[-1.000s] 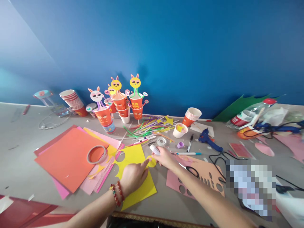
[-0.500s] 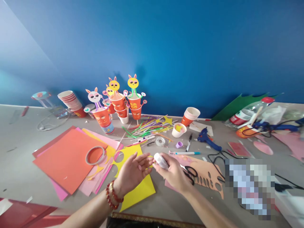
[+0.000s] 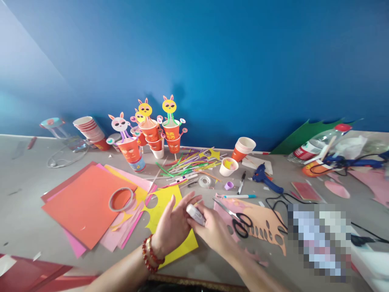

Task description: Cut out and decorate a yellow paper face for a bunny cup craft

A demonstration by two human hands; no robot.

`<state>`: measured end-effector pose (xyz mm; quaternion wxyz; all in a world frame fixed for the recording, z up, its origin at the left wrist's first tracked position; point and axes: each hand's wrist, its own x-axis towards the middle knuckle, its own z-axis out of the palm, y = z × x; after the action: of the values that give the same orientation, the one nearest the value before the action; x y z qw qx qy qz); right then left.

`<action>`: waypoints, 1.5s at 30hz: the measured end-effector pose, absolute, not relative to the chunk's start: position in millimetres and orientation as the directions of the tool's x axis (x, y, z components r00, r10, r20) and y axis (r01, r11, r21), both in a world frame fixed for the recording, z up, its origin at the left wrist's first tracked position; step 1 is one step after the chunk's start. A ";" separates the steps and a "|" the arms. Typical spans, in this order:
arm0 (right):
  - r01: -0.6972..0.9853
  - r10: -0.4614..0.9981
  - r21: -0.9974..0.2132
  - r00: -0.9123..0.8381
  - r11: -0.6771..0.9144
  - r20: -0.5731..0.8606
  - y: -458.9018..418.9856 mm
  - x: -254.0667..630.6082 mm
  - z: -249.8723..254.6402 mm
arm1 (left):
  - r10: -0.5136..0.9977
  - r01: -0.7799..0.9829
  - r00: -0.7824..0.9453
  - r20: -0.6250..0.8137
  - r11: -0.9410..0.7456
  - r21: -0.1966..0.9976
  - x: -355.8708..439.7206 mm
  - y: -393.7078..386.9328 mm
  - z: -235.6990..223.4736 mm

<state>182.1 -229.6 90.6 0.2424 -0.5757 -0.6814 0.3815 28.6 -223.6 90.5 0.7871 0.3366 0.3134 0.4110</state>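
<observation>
My left hand (image 3: 173, 225), with a red bead bracelet on its wrist, is raised over the yellow sheet (image 3: 164, 200), which has round holes cut in it. Its fingers are stretched and spread, and I see nothing in them. My right hand (image 3: 214, 233) is closed round a white glue stick (image 3: 196, 215). The stick's tip points at my left palm and fingers, touching or nearly touching them. Black-handled scissors (image 3: 240, 225) lie just right of my right hand on a peach sheet (image 3: 269, 225) with cut-outs.
A tape ring (image 3: 121, 199) lies on stacked orange and pink paper (image 3: 82, 207) at left. Behind stand bunny cups (image 3: 142, 136), loose straws (image 3: 188, 164), cup stacks (image 3: 244, 148), a blue glue gun (image 3: 264, 178), pens (image 3: 240, 196) and a bottle (image 3: 319, 146). Cables run at right.
Both hands pulled back from the yellow sheet toward me. My left hand rose off the paper and spread its fingers. The glue stick swung round to point at that hand.
</observation>
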 end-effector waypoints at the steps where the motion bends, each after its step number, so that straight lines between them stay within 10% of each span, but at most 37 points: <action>1: 0.579 0.968 -0.814 -0.227 0.043 -0.110 -229.2 182.3 90.0 | 0.861 -0.436 0.464 -0.208 0.426 0.793 29.2 -224.0 90.0; 10: 0.288 0.950 -0.935 -0.168 -0.207 -0.262 -227.0 190.2 99.7 | 0.960 0.007 0.251 0.125 -0.130 0.991 17.9 -236.5 83.0; 25: 0.065 0.941 -0.989 -0.305 -0.132 -0.146 -241.3 188.5 95.9 | 0.722 0.358 0.192 0.665 -0.682 0.638 17.8 -226.1 117.9; 45: 0.121 0.951 -0.993 -0.304 -0.016 -0.052 -243.6 190.9 88.1 | 0.597 0.384 0.431 0.677 -0.800 0.461 8.9 -232.9 113.9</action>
<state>190.9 -243.6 88.1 0.3775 -0.4532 -0.5913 0.5500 8.9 -232.9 113.9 0.1196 0.8375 0.2927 0.4457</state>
